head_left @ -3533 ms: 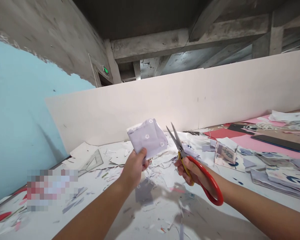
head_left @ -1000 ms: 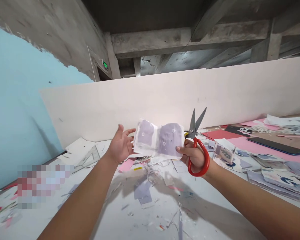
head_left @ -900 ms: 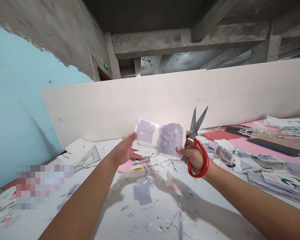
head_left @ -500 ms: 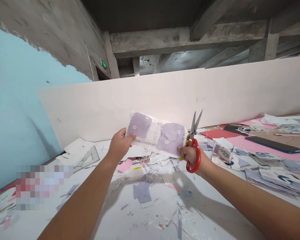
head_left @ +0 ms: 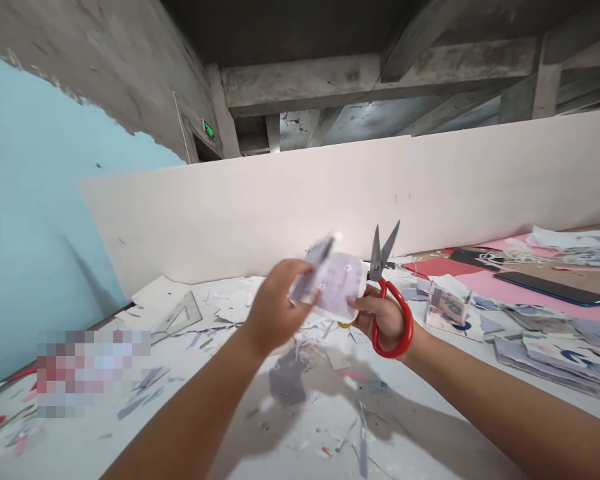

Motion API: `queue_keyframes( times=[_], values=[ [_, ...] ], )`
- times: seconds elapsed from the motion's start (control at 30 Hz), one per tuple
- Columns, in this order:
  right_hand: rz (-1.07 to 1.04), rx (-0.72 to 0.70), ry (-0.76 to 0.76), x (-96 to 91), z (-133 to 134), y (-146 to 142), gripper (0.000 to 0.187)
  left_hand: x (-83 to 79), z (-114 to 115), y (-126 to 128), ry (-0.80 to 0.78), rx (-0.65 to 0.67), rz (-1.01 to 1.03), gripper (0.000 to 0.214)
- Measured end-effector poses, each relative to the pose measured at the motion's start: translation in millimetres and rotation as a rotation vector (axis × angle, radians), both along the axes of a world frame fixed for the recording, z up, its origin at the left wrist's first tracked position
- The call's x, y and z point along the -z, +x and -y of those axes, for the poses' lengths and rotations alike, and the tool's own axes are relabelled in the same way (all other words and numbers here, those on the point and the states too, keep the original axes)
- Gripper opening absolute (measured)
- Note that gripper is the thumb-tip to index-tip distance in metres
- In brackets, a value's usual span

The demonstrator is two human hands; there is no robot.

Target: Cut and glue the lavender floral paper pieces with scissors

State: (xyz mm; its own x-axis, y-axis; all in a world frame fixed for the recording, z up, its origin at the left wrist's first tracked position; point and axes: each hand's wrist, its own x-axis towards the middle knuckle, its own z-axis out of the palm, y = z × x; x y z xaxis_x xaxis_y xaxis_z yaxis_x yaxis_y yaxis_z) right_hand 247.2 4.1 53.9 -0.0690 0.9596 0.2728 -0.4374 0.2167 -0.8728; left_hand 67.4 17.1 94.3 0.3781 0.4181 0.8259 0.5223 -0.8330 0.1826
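Note:
A lilac paper piece (head_left: 337, 283) with small white flowers is held up between both hands, folded over at its middle. My left hand (head_left: 275, 310) pinches its blurred left half and has it swung against the right half. My right hand (head_left: 380, 319) pinches the right edge with thumb and finger while its other fingers sit in the red-handled scissors (head_left: 387, 293). The scissor blades point up and stand slightly apart.
Paper scraps (head_left: 305, 373) litter the white tabletop (head_left: 230, 427) under my hands. A clear set square (head_left: 177, 317) lies at the left. Printed paper stacks (head_left: 555, 347), pink sheets and a dark phone (head_left: 555, 288) lie at the right. A pale board wall (head_left: 280, 207) stands behind.
The paper was held spread flat between both hands half a second ago. My left hand has since swung right, folding the left half over onto the right half.

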Motion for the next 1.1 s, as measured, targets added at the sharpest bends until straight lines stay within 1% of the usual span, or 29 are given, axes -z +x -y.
queue_keyframes(
  times=[0.07, 0.1, 0.13, 0.17, 0.23, 0.3, 0.37, 0.43, 0.47, 0.5, 0.57, 0.67, 0.77, 0.83, 0.93, 1.03, 1.1],
  values=[
    [-0.028, -0.085, 0.047, -3.5, 4, -1, 0.014, 10.2, 3, 9, 0.021, 0.068, -0.272, 0.04],
    [-0.038, -0.106, 0.058, -4.3, 4, -1, 0.012, 13.7, 3, 12, -0.009, 0.071, -0.347, 0.047],
    [-0.043, -0.11, 0.058, -4.7, 4, 0, 0.012, 15.8, 3, 13, -0.049, 0.063, -0.386, 0.05],
    [-0.043, -0.108, 0.05, -4.7, 4, 1, 0.012, 16.5, 2, 12, -0.084, 0.055, -0.392, 0.047],
    [-0.031, -0.103, 0.034, -4.7, 2, 4, 0.015, 14.6, -2, 9, -0.154, 0.025, -0.26, 0.039],
    [-0.014, -0.089, 0.023, -4.6, 1, 6, 0.016, 11.6, -7, 6, -0.28, 0.005, -0.021, 0.036],
    [0.0, -0.06, 0.013, -3.5, 0, 7, 0.015, 10.4, -13, 5, -0.522, 0.04, 0.185, 0.046],
    [0.015, -0.019, -0.001, 0.2, -2, 8, 0.012, 11.9, -19, 7, -0.786, 0.135, 0.287, 0.064],
    [0.023, 0.007, -0.009, 3.1, -4, 9, 0.011, 13.2, -21, 8, -0.874, 0.185, 0.307, 0.07],
    [0.031, 0.035, -0.019, 6.7, -6, 9, 0.011, 14.5, -23, 9, -0.916, 0.219, 0.316, 0.073],
    [0.053, 0.098, -0.043, 14.6, -10, 11, 0.012, 16.4, -25, 11, -0.885, 0.219, 0.308, 0.071],
    [0.086, 0.173, -0.091, 22.5, -14, 13, 0.012, 17.9, -24, 10, -0.7, 0.07, 0.241, 0.064],
    [0.131, 0.211, -0.138, 22.9, -14, 14, 0.02, 19.9, -21, 9, -0.497, -0.051, 0.107, 0.064],
    [0.161, 0.22, -0.157, 21.8, -13, 15, 0.022, 21.7, -19, 9, -0.422, -0.071, 0.022, 0.069],
    [0.177, 0.196, -0.153, 21.8, -13, 14, 0.022, 22.8, -15, 10, -0.43, -0.067, -0.068, 0.08],
    [0.162, 0.113, -0.13, 21.7, -13, 14, 0.019, 22.4, -14, 9, -0.473, -0.067, -0.151, 0.102],
    [0.146, 0.05, -0.116, 20.4, -13, 13, 0.015, 22.3, -15, 8, -0.474, -0.085, -0.208, 0.112]
  ],
)
